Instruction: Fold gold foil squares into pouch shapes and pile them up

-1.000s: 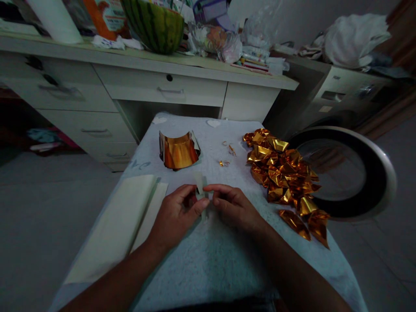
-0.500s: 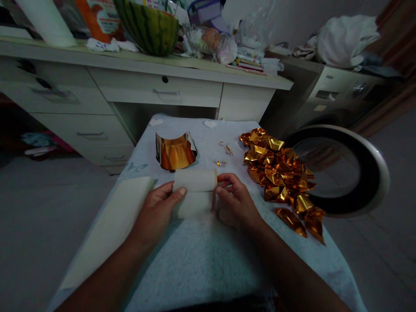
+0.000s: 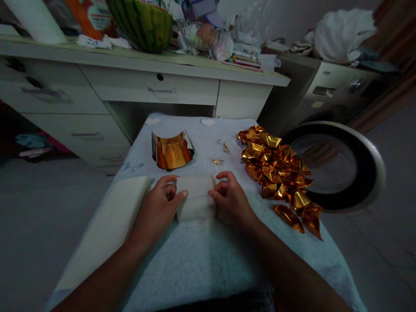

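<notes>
A piece of white paper (image 3: 196,197) is held between both hands over the cloth-covered table. My left hand (image 3: 164,201) pinches its left edge, thumb on top. At the right edge, where a thin yellowish strip (image 3: 212,182) shows, my right hand (image 3: 230,197) grips with thumb and fingers. Behind the paper stands a curved stack of gold foil sheets (image 3: 173,151). Folded gold foil pieces (image 3: 276,164) lie heaped to the right. Small curled gold scraps (image 3: 224,148) rest between the stack and the heap. A larger white sheet (image 3: 107,229) lies left of my left forearm.
Beyond the table (image 3: 195,268) runs a white counter with drawers (image 3: 149,86), bearing a cut watermelon (image 3: 143,26), a glass bowl and plastic bags. A washing machine (image 3: 325,91) with its round door (image 3: 334,167) open stands close on the right.
The paper between my hands looks flatter, where a rolled upper part showed before. My left fingers have shifted on its edge, and the view has moved slightly.
</notes>
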Demonstrator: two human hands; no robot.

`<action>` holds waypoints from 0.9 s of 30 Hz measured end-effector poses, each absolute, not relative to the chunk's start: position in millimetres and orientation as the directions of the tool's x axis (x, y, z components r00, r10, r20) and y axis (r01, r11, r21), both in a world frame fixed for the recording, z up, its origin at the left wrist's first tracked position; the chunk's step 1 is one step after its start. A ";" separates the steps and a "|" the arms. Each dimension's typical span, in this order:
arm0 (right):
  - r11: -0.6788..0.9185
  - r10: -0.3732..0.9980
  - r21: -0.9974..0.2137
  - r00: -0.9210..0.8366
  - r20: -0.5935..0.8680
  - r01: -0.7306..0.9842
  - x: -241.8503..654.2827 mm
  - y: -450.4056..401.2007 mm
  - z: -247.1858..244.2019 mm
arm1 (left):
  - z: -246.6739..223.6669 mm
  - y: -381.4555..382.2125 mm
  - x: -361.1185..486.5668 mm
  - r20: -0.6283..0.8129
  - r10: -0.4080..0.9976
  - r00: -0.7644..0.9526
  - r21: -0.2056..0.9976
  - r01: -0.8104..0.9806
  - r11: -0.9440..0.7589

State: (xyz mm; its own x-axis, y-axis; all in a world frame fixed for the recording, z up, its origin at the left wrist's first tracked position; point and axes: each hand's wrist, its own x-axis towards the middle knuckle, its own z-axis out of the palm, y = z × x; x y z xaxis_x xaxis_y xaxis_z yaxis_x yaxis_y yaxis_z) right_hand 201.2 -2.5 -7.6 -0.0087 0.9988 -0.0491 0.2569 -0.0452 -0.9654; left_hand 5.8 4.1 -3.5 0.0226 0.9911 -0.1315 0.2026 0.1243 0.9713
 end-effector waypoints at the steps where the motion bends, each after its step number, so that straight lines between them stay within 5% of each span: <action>1: -0.028 1.000 -0.937 0.003 -0.029 0.349 200.6 -2.4 -7.5 | -3.2 3.3 5.5 -0.091 0.996 0.009 0.940 0.331 0.083; 5: 0.047 0.998 -0.774 -0.061 0.011 0.631 198.0 -2.4 -8.0 | -1.9 -0.4 4.8 0.003 0.996 0.086 0.703 0.708 -0.063; 11: 0.168 0.985 -0.590 -0.163 0.063 0.790 195.6 -0.4 -9.2 | -10.4 -1.0 3.8 0.253 0.941 0.224 0.369 0.877 -0.308; 17: 0.228 0.969 -0.645 -0.236 0.077 0.729 203.1 0.4 -6.9 | -20.3 -0.8 10.7 0.196 0.831 0.521 0.538 0.651 -0.535; 27: 0.311 0.876 -0.687 -0.478 -0.060 0.657 225.9 -4.3 18.6 | -22.9 -1.1 13.3 0.154 0.824 0.546 0.559 0.640 -0.528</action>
State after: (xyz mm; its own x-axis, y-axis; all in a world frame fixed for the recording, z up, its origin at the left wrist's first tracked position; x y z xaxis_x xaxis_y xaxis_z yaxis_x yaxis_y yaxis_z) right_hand 225.9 -4.3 18.6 -0.4782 0.8762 -0.0601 0.6565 0.3112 -0.6871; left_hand 13.3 -1.1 -22.9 0.5455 0.8238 0.1542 0.6396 -0.5281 0.5586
